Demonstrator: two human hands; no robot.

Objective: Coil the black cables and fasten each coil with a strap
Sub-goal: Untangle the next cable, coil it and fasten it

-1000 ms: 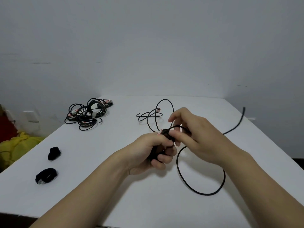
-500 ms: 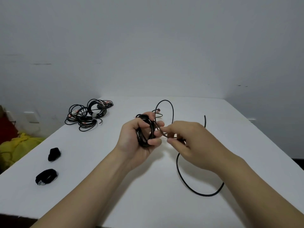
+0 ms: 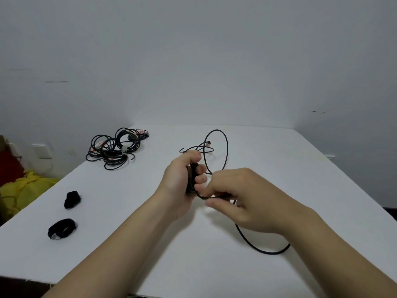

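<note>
My left hand [image 3: 182,179] grips a small coil of black cable [image 3: 191,179] above the middle of the white table [image 3: 268,160]. My right hand [image 3: 242,198] pinches the loose part of the same cable just right of the coil. The free tail [image 3: 264,250] loops on the table under my right forearm. Another loose black cable [image 3: 217,145] lies behind my hands. Two black straps lie at the left: one [image 3: 72,199] farther back, one [image 3: 61,229] nearer me.
A pile of coiled black cables [image 3: 113,149] sits at the table's far left. Beyond the left edge lie a yellow cloth [image 3: 25,190] and a red object [image 3: 9,166]. A grey wall stands behind the table.
My left hand turned the coil upright and stayed raised. My right hand drew the cable down and left under the coil; the far tail slid in from the right.
</note>
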